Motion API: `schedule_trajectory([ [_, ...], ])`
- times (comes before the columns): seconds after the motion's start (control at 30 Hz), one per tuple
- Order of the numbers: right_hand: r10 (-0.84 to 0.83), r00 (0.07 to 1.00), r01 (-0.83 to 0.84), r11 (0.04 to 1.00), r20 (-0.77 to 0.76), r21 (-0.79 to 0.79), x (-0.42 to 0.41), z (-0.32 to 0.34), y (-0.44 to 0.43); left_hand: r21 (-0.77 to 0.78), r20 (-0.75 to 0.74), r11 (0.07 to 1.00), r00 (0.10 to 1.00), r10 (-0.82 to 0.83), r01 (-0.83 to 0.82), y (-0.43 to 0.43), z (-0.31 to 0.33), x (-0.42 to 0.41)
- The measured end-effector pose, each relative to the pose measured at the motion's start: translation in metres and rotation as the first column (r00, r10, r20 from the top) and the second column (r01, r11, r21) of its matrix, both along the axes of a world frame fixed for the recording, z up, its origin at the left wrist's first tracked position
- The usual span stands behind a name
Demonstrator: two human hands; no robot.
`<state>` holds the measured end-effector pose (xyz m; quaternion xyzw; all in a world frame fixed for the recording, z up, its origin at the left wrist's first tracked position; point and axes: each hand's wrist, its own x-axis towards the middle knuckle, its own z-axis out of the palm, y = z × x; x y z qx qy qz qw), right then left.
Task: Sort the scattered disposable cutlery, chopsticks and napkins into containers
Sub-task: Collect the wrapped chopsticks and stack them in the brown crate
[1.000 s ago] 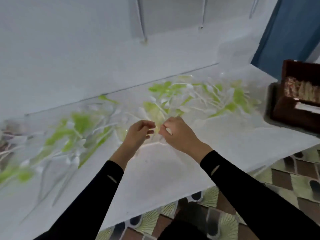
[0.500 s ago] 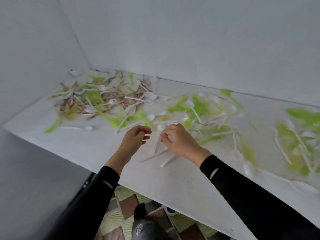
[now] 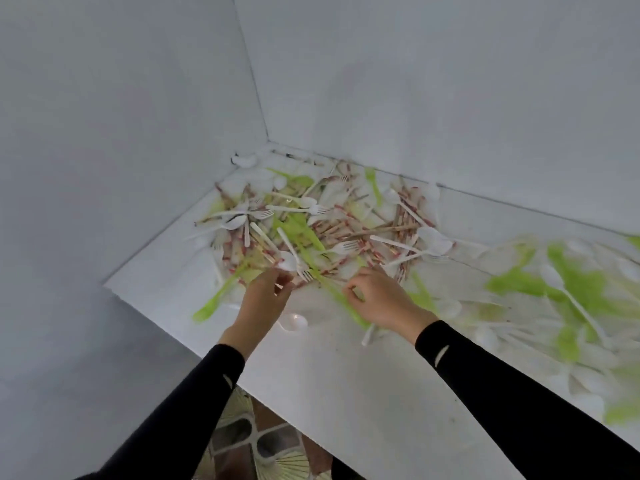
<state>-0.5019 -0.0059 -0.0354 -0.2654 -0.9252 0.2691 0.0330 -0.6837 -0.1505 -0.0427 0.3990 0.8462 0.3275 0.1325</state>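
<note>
Presently, the white table runs into a wall corner, and the view has swung left since half a second ago, so the corner pile now lies straight ahead of both hands instead of up and to the left.

At the pile's left edge a green utensil lies flat, pointing toward the table's near edge.

The left hand, which was over the middle scatter, is now at the pile's near edge. Its fingers are curled, thumb close to forefinger, just beside the bowl of a white spoon. Whether it pinches anything cannot be told.

A second white spoon lies alone on the table between the two wrists.

Beyond the hands, the pile mixes paper-wrapped chopsticks, white forks and green pieces, all overlapping.

The right hand is also at the pile's near edge, fingers curled inward as before. A white handle sticks out from under its heel. Whether the hand grips it or it lies on the table cannot be told.

Farther right, a blurred scatter of green and white cutlery covers the table.
</note>
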Motion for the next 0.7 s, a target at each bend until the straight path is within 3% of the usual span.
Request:
schedule_trajectory([
  [0.17, 0.008, 1.0, -0.008, 0.997, 0.001, 0.08, -0.04, -0.011, 0.011, -0.097, -0.115, 0.987, 0.984, -0.137, 0.126, 0.01, -0.014, -0.038],
  [0.37, 0.005, 0.998, -0.012, 0.994, 0.06, 0.108, -0.053, -0.012, 0.022, -0.067, -0.208, 0.981, 0.959, -0.192, 0.182, 0.02, -0.025, -0.054],
  [0.7, 0.0, 0.997, -0.013, 0.985, 0.077, 0.172, -0.032, -0.014, 0.027, -0.036, -0.335, 0.896, 0.839, -0.428, 0.443, 0.036, -0.032, -0.06],
])
